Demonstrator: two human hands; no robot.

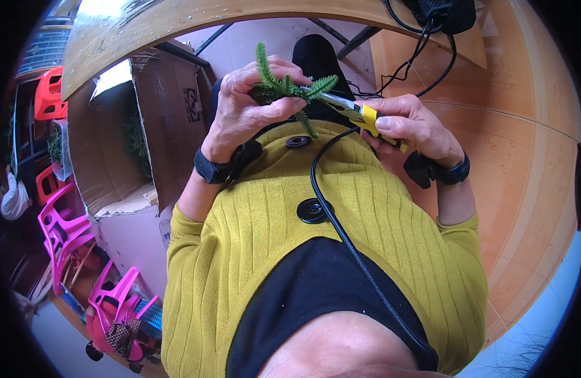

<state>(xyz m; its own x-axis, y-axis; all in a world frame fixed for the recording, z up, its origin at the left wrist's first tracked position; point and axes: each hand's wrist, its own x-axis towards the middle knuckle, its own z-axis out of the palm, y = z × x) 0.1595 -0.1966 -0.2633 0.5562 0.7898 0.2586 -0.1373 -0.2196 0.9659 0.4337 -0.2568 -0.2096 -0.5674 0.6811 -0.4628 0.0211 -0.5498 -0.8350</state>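
One green sprig (287, 86) clamped at the tip of left grip (245, 106), pliers (356, 114) clasped within right grip (418, 128)

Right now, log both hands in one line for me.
left hand: pinching green sprig | right hand: gripping yellow-handled pliers, tip at sprig | person's left: open cardboard box

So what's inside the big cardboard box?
Inside the cardboard box you can see some dark green, leafy-looking stuff on the right side. The box's right-hand panel covers part of the inside, so I can't tell how much more there is.
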